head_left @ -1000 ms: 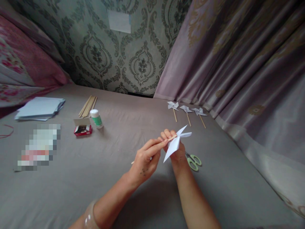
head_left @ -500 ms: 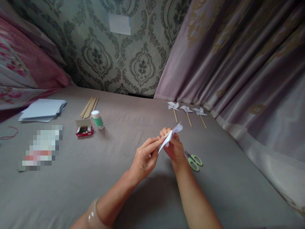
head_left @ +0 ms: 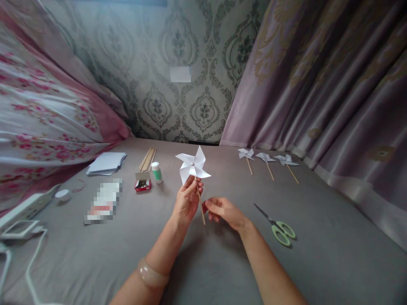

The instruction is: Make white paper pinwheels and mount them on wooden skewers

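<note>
My left hand point(head_left: 187, 202) is closed around the stick of a white paper pinwheel point(head_left: 199, 160). The pinwheel stands upright, its face toward me, with a small metallic pin at its centre. Its wooden stick runs down past my fingers, the lower end free. Just right of that stick, my right hand point(head_left: 226, 212) is closed, fingertips pinching a small dark red piece point(head_left: 204, 207) whose kind I cannot make out. Scissors with green handles point(head_left: 282, 233) lie on the grey cloth to the right of it, blades pointing away.
Three more pinwheels point(head_left: 265, 158) lie at the back right by the curtain. At the left are a bundle of wooden sticks point(head_left: 147, 160), a white-capped bottle point(head_left: 156, 173), a small red box point(head_left: 143, 185), paper sheets point(head_left: 106, 163), a blurred packet point(head_left: 104, 201) and a power strip point(head_left: 30, 207).
The pinwheel has turned from edge-on to facing me and moved left and up in my left hand. My right hand has left the paper and dropped beside the stick. The camera view has shifted.
</note>
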`<state>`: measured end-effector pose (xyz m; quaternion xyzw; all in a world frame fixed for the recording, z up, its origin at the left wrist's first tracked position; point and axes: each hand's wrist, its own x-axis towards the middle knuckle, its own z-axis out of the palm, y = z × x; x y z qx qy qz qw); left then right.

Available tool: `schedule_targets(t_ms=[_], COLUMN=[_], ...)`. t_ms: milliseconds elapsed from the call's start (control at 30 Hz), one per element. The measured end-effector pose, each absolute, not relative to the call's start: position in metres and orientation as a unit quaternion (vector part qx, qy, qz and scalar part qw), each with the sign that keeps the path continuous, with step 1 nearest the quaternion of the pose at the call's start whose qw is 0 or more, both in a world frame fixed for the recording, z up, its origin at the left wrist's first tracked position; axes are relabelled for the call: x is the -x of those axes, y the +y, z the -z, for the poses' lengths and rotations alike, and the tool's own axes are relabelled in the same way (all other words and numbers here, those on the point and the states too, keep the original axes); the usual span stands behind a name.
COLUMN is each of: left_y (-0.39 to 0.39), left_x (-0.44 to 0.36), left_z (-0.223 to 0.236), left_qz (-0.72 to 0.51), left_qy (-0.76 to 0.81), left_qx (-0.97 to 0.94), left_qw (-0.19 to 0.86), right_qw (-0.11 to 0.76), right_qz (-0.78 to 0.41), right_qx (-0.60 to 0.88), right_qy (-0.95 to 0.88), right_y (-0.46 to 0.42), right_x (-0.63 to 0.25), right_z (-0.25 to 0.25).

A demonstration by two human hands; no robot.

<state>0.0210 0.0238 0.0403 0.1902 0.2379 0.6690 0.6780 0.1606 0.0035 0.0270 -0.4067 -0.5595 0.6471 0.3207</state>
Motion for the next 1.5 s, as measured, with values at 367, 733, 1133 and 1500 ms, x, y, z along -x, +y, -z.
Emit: schedule_targets(t_ms=[367, 733, 1133, 1500], left_y=[0.026, 0.015, 0.024, 0.024], left_x=[-0.018, -0.035, -0.036, -0.048], left_z=[-0.034, -0.012, 0.002, 0.010], left_qz=[-0.658, -0.537, -0.526, -0.501], left_qy=[0.290, 0.378, 0.456, 0.440], left_qx=[-0.216, -0.431, -0.425, -0.455], left_qw=[0.661, 0.619, 0.579, 0.591], right_qw=[0.285, 0.454, 0.378, 0.449], right_qz=[-0.642, -0.595, -0.521, 0.002], right_qx=[0.421, 0.460, 0.560, 0.686], right_qy=[-0.574, -0.478, -0.521, -0.573], right_y=[-0.001, 0.014, 0.016, 0.027], right_x=[-0.149, -0.165, -0.176, -0.210], right_z=[-0.015, -0.010, -0.008, -0.049])
